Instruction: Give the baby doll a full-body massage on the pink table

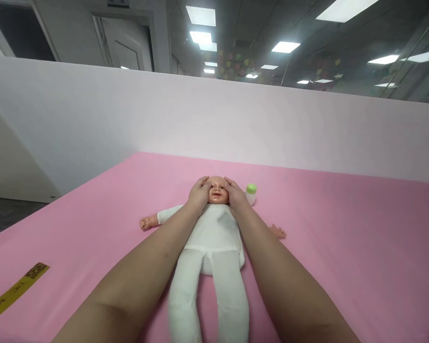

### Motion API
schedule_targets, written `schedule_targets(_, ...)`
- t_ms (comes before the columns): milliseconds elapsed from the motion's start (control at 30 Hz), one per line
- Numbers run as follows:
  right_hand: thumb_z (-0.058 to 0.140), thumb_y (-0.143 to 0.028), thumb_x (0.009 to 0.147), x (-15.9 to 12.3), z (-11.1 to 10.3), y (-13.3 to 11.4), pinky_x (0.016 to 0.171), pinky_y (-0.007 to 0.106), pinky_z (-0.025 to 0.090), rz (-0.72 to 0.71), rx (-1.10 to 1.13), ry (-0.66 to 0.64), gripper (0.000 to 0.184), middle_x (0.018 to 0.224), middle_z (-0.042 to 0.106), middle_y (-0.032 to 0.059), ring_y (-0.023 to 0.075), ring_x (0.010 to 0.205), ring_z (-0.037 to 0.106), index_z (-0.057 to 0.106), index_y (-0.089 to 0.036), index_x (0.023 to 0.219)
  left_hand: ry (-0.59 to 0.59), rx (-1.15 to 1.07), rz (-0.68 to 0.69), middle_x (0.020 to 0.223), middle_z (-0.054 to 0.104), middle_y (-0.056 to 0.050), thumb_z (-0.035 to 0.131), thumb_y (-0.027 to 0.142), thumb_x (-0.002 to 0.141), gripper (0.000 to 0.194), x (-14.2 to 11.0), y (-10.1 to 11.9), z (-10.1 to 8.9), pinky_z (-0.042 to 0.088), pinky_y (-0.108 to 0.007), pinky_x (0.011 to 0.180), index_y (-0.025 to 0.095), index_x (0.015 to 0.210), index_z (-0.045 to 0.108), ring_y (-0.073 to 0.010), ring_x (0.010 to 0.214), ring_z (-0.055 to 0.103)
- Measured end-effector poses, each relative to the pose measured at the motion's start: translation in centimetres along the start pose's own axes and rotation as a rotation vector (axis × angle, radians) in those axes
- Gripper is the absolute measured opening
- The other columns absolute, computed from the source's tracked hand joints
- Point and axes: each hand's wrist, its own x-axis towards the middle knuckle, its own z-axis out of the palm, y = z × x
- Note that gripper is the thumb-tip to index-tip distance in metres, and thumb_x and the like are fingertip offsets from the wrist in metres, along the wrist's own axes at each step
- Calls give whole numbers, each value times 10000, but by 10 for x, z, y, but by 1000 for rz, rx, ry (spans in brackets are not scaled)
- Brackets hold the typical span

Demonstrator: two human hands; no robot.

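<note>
- Our left hand (199, 193) cups one side of the doll's head and our right hand (236, 194) cups the other; the fingers are gently curled and lie flat against the cheeks and temples, pressing on the head between them rather than closed around it.
- The doll (216, 228) lies on its back near the middle of the pink mat (343, 247), head away from us, legs toward us, arms spread out to either side.
- We judge the head to be hard moulded plastic, smooth and a little slippery, so palms on both sides are a sound hold there.
- The body in its white suit looks soft and stuffed; we expect it to be light and to flop, the legs dangling if only the head is lifted. A hand under the torso would steady it better.
- The small bare hands look like plastic too, thin at the wrist, a poor place to pull.
- A small bottle (250, 193) with a green cap stands just beside the head, near our right hand; it could tip easily.
- A yellow tape strip (16, 291) lies on the mat at the near left edge; it bears dark printing, but we cannot read it.
</note>
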Motion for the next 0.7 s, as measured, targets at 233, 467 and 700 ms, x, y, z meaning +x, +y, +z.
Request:
schedule_targets(233, 784, -365, 777, 0, -6, 3, 1127, 462, 516, 34, 59, -42, 527, 1390, 671, 1, 275, 1352, 579, 702, -353, 1298, -61, -185, -58, 1456, 612, -78, 642, 342, 897, 506, 6, -10, -7, 472, -421, 1147, 248, 1394, 636, -255, 1315, 602)
schedule_targets(467, 853, -372, 733, -8, 0, -2, 1143, 469, 490, -25, 22, -70, 667, 1428, 630, 38, 289, 1330, 586, 646, -297, 1363, -77, -89, 21, 1418, 624, -75, 685, 340, 850, 542, 0, -5, -7, 501, -380, 1089, 248, 1382, 634, -256, 1268, 616)
schedule_targets(700, 874, -427, 695, -11, 3, -5, 1126, 460, 490, -150, -172, -29, 699, 1357, 652, 52, 302, 1331, 563, 651, -298, 1345, -26, 116, 123, 1350, 625, -79, 776, 449, 798, 610, -8, 0, -7, 518, -358, 991, 280, 1365, 625, -252, 1169, 645)
